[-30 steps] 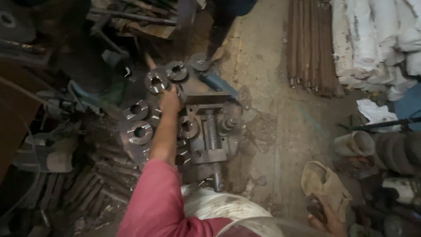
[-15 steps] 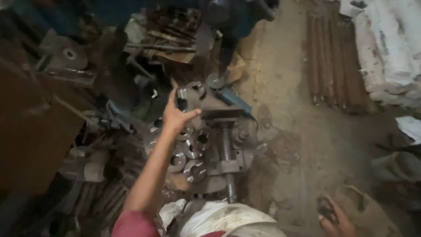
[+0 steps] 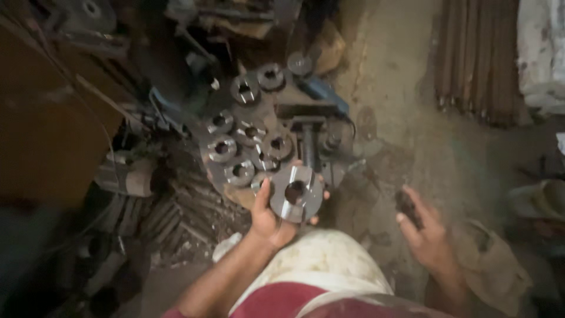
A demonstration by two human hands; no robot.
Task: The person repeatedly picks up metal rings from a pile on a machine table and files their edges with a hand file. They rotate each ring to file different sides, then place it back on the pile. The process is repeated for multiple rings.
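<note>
Head view: your left hand point(image 3: 272, 218) is holding a round steel disc point(image 3: 296, 193) just above your lap, thumb lying across its near-left edge and fingertips curling around the far and right rim. The disc is tilted up toward you, showing a centre hole and a slot cut across its face.

Your right hand point(image 3: 428, 231) is hovering to the right, well apart from the disc, with the fingers partly curled around a small dark piece point(image 3: 407, 205); you cannot tell what that piece is.

Just beyond the disc, a cluster of similar discs point(image 3: 247, 144) is lying on the ground, packed close and touching one another, and two more are sitting farther away. To their right, a dark metal fixture point(image 3: 309, 138) with an upright bar is standing. Scrap bars point(image 3: 170, 209) are piling up at the near left. A bundle of rusty rods point(image 3: 479, 59) is lying at the far right on the dirt floor point(image 3: 394, 76).
</note>
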